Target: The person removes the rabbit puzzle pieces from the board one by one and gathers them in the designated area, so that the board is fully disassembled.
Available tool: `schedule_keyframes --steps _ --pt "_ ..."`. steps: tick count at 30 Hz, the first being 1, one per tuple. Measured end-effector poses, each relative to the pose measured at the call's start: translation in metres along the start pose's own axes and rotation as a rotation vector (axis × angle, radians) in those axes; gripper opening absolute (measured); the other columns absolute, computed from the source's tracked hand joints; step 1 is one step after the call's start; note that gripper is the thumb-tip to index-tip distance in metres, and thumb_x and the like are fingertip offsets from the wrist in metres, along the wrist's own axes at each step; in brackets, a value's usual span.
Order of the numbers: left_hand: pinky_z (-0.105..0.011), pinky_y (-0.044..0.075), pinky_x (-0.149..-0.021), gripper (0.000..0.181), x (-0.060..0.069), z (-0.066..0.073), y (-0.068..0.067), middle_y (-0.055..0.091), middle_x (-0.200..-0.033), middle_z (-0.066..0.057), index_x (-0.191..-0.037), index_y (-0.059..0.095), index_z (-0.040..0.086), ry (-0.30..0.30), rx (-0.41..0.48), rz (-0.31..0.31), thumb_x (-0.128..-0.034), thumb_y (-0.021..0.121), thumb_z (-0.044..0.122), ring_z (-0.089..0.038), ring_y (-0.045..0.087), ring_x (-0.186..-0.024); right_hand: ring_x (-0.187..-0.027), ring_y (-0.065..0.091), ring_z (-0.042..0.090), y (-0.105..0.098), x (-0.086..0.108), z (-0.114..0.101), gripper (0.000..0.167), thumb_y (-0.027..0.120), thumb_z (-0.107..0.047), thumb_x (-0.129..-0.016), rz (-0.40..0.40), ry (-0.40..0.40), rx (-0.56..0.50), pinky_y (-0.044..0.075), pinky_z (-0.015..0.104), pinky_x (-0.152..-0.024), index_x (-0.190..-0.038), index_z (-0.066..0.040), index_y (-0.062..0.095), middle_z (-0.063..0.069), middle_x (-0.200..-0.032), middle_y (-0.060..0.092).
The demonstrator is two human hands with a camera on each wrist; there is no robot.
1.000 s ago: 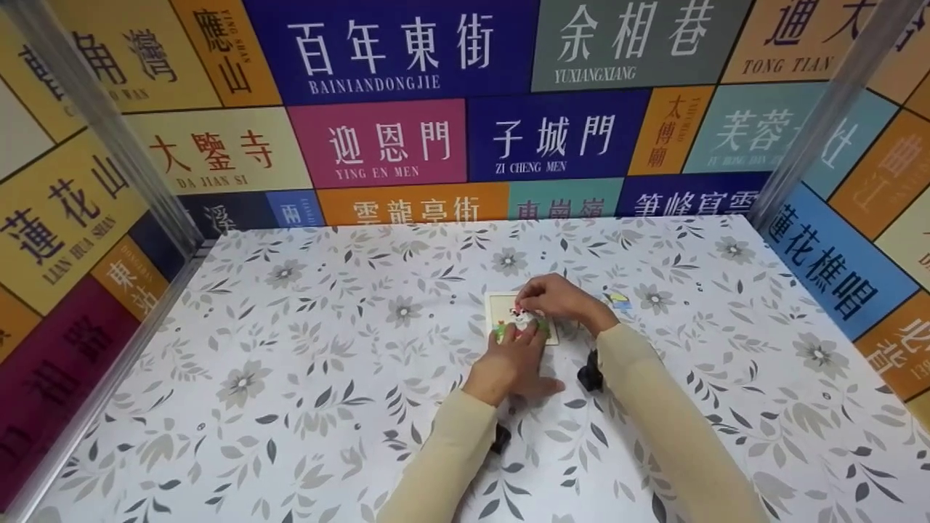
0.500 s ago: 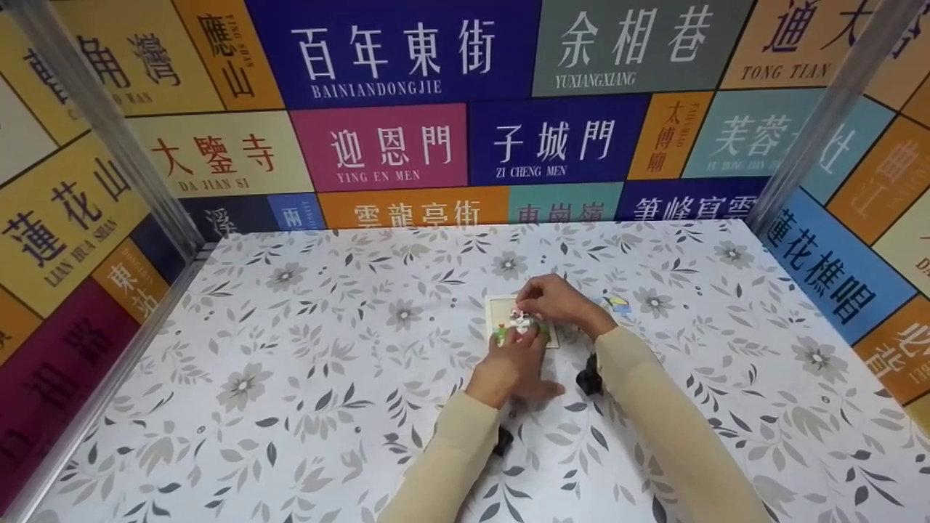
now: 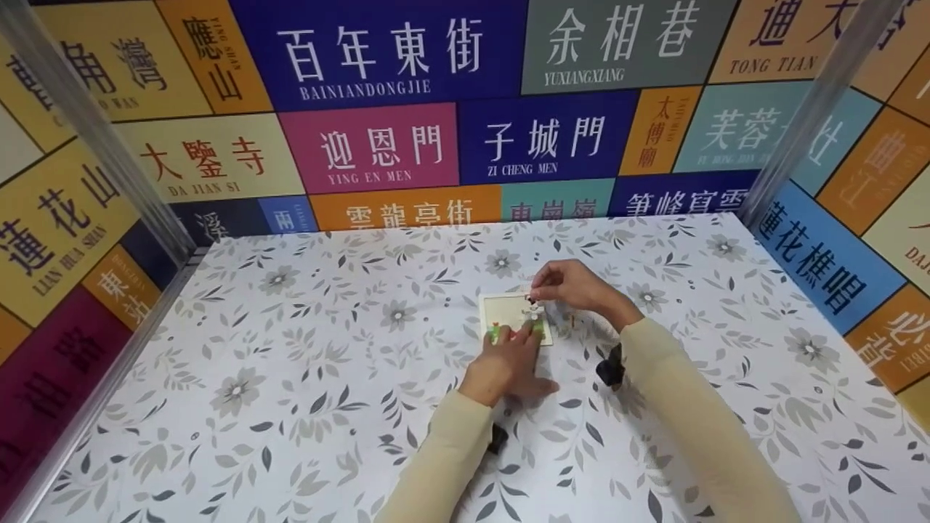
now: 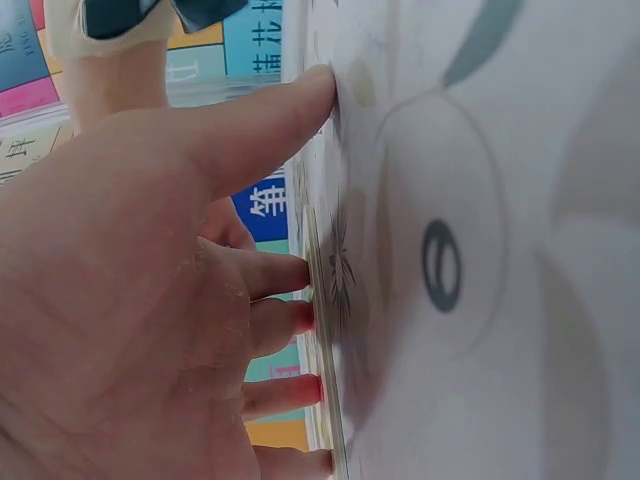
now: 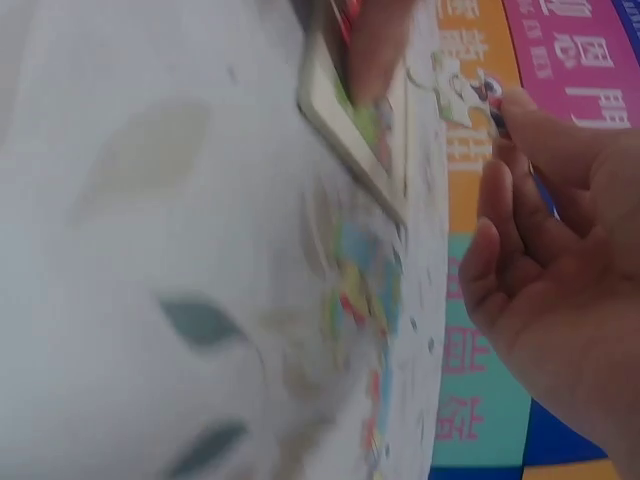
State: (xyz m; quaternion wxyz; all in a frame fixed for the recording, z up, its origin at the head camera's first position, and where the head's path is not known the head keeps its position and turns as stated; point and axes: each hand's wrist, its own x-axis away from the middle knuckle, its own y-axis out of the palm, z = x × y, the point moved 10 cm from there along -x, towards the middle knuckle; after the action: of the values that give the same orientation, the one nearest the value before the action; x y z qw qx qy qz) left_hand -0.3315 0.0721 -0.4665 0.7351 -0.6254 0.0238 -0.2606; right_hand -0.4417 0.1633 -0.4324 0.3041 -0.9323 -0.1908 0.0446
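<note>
White, flat, printed jigsaw piece [image 5: 458,97], clamped between the thumb and forefinger of the right hand [image 3: 574,285], raised above the right side of the cream, rectangular frame tray [image 3: 500,309], touched at its near side by the left hand [image 3: 503,367], fingers spaced apart. Looks light, stiff, perhaps smooth-faced; could chip at a corner, so best pinched by opposite edges.

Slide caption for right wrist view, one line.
Right hand pinches a puzzle piece; left hand touches the puzzle tray; blurred loose pieces lie beside it.
</note>
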Motion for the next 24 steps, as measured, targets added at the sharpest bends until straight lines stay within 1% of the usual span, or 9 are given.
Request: schedule_keyframes --steps 6,8,11,14,17,21,24 --pt "-0.048 0.015 -0.128 0.093 0.001 0.0 0.001 0.021 -0.169 -0.002 -0.161 0.023 0.016 -0.014 0.018 -0.013 -0.0887 0.065 0.058 -0.03 0.019 -0.155 -0.077 0.06 0.017 -0.03 0.017 0.022 0.022 0.073 -0.02 -0.093 -0.023 0.071 0.045 0.046 0.025 -0.06 -0.104 -0.002 0.068 0.005 -0.095 0.074" --pt "-0.048 0.015 -0.128 0.094 0.0 0.001 0.001 0.021 -0.169 -0.003 -0.161 0.023 0.016 -0.01 0.021 -0.013 -0.0887 0.065 0.058 -0.03 0.019 -0.155 -0.077 0.062 0.017 -0.038 0.024 0.031 0.024 0.073 -0.021 -0.093 -0.026 0.078 0.051 0.05 0.027 -0.064 -0.105 -0.001 0.069 0.004 -0.093 0.074" --pt "-0.048 0.015 -0.128 0.093 0.0 0.002 0.0 0.022 -0.169 -0.003 -0.16 0.024 0.016 -0.004 0.029 -0.008 -0.0885 0.066 0.058 -0.03 0.02 -0.155 -0.078 0.064 0.015 -0.048 0.033 0.042 0.025 0.073 -0.021 -0.093 -0.025 0.088 0.059 0.052 0.029 -0.068 -0.106 0.0 0.07 0.005 -0.092 0.074" --pt "-0.047 0.015 -0.128 0.092 0.0 0.003 0.0 0.022 -0.168 -0.002 -0.16 0.025 0.016 -0.007 0.034 -0.01 -0.0886 0.066 0.057 -0.029 0.019 -0.155 -0.08 0.065 0.011 -0.055 0.04 0.05 0.024 0.072 -0.021 -0.093 -0.028 0.093 0.087 0.052 0.028 -0.072 -0.106 0.0 0.07 0.006 -0.094 0.075" --pt "-0.047 0.015 -0.128 0.092 0.0 0.003 0.001 0.022 -0.169 -0.002 -0.16 0.025 0.016 -0.007 0.037 -0.014 -0.0891 0.066 0.057 -0.029 0.019 -0.156 -0.079 0.063 0.007 -0.06 0.046 0.056 0.023 0.072 -0.018 -0.093 -0.016 0.1 0.12 0.05 0.024 -0.071 -0.106 0.001 0.07 0.01 -0.097 0.075" --pt "-0.048 0.014 -0.128 0.092 0.001 0.003 0.001 0.02 -0.169 -0.003 -0.161 0.023 0.016 -0.006 0.046 -0.02 -0.0894 0.066 0.056 -0.03 0.017 -0.156 -0.076 0.06 0.005 -0.064 0.05 0.064 0.022 0.073 -0.016 -0.092 0.033 0.123 0.155 0.048 0.022 -0.069 -0.104 0.002 0.071 0.014 -0.099 0.075" --pt "-0.05 0.017 -0.127 0.091 0.001 0.003 0.001 0.023 -0.168 -0.004 -0.16 0.025 0.015 0.003 0.035 -0.004 -0.0889 0.066 0.056 -0.03 0.02 -0.155 -0.078 0.058 0.007 -0.063 0.051 0.068 0.022 0.073 -0.018 -0.092 0.066 0.145 0.18 0.047 0.023 -0.071 -0.103 0.001 0.072 0.014 -0.099 0.074"
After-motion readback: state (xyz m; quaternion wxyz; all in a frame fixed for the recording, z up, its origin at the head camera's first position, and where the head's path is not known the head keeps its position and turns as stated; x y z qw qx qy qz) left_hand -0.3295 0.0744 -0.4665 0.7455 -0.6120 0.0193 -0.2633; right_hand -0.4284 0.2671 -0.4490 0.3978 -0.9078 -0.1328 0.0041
